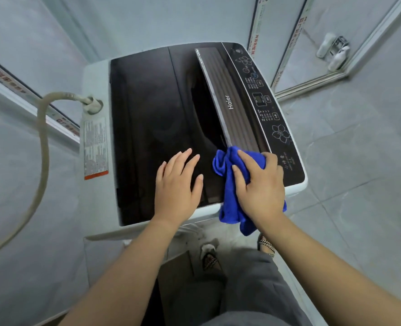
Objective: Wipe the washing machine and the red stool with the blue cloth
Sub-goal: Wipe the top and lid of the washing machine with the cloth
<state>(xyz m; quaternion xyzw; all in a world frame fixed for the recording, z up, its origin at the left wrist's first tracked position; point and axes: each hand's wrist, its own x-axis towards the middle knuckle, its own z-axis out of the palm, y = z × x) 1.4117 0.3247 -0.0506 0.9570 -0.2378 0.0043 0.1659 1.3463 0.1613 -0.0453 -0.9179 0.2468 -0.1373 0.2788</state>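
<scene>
Left hand (177, 184) flat on washing machine (152, 128), right hand (259, 184) pressing blue cloth (227, 182)

Soft, even, cool light; faint sheen on the dark lid (157, 118); strong wide-angle bending at edges

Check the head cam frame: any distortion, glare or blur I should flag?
Head view: strong wide-angle bowing, wall trims and floor tile lines curve near the edges; light is soft and even, with no hard shadows; the glossy black lid of the washing machine shows faint reflections but no blown-out glare; left hand, right hand and blue cloth are sharp, without motion blur; small print on the control panel is unreadable.
</scene>
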